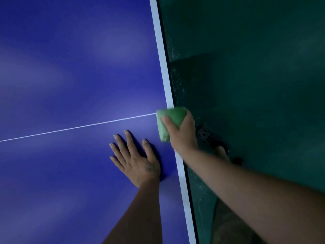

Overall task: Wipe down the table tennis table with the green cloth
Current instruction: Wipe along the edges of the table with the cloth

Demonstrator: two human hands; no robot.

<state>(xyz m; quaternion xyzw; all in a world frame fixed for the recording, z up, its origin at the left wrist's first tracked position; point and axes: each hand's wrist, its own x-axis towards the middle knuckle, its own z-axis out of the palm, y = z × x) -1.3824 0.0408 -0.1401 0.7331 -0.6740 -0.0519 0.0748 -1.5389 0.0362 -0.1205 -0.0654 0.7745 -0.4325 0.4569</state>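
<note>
The blue table tennis table (70, 76) fills the left of the head view, with a white border stripe along its right edge and a thin white centre line crossing it. A folded green cloth (169, 117) lies over that border where the centre line ends. My right hand (182, 132) grips the cloth, thumb on top and fingers wrapped over the table's edge. My left hand (135, 155) rests flat on the blue surface just left of the cloth, fingers spread and straight.
Right of the table lies a dark green floor (255, 67) with pale specks near the table's edge. My bare foot (222, 153) shows below my right forearm, beside a small dark round thing (204, 133) on the floor.
</note>
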